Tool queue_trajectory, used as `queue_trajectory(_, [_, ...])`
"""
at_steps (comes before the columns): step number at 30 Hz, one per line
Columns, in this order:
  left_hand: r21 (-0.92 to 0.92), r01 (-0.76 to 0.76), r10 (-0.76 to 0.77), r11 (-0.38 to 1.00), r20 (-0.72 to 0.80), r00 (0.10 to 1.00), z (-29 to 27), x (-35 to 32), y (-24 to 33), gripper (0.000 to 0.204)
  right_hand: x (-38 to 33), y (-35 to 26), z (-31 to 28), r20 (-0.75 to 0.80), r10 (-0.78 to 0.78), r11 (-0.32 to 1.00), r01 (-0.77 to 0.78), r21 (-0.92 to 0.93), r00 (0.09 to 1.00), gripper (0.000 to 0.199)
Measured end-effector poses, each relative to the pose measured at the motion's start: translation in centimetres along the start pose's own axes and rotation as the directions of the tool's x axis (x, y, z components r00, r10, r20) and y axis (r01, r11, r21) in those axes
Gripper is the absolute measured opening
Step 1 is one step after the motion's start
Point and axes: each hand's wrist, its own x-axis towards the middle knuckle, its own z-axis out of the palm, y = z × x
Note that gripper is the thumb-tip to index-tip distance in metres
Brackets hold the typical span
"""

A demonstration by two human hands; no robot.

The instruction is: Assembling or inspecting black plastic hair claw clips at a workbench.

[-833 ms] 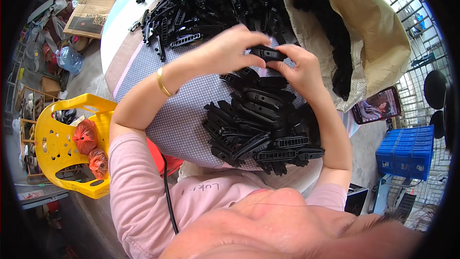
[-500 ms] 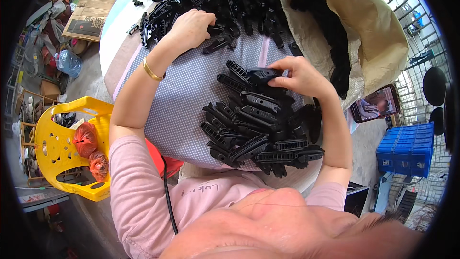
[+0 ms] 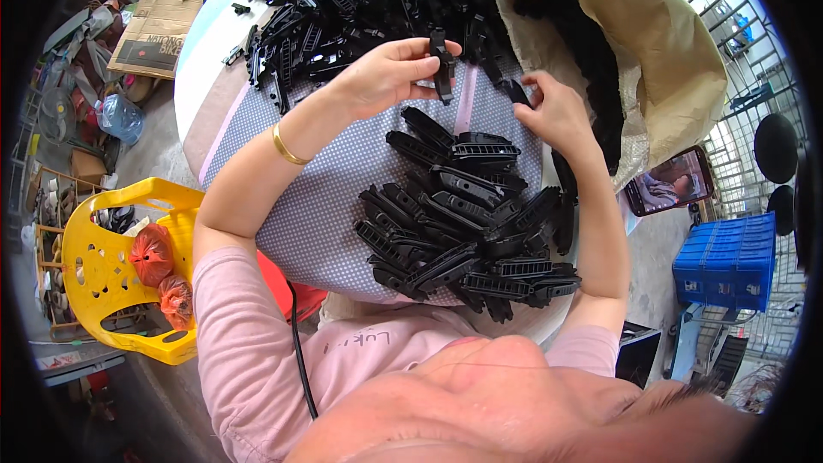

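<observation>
Between the thumb and fingers of my left hand (image 3: 386, 79) a slim black plastic part (image 3: 441, 67) stands nearly upright, just in front of the far heap. To the right, beside the paper sack, my right hand (image 3: 557, 116) is closed on another dark plastic piece (image 3: 514, 93), partly hidden by the fingers. A big loose heap of black plastic parts (image 3: 369, 0) covers the far side of the table. Nearer to me, below both hands, lies a second pile of long black parts (image 3: 454, 214) with ribbed, ladder-like sides.
A dotted cloth (image 3: 309, 206) covers the round table. At right an open brown paper sack (image 3: 677, 60) holds more black pieces, with a phone (image 3: 673, 182) by its edge. A yellow chair (image 3: 94, 266) with red bags stands left; a blue crate (image 3: 724, 261) stands right.
My left hand has come out of the far heap, moving right with a part. My right hand has left a part on the near pile and moved up and right to another piece.
</observation>
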Motion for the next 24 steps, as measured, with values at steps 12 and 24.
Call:
queue_trajectory(12, [0.178,-0.101,0.118,0.979,-0.092,0.989,3.0,-0.1,-1.2,0.033,-2.1,-4.2,-1.5,0.024,-0.015,0.184,-0.021,0.983,1.0,0.029])
queue_trajectory(24, [0.482,-0.225,0.364,0.847,-0.217,0.906,4.6,-0.7,-1.8,0.033,-2.2,-5.5,0.2,0.005,-0.003,0.132,-0.005,0.991,1.0,0.025])
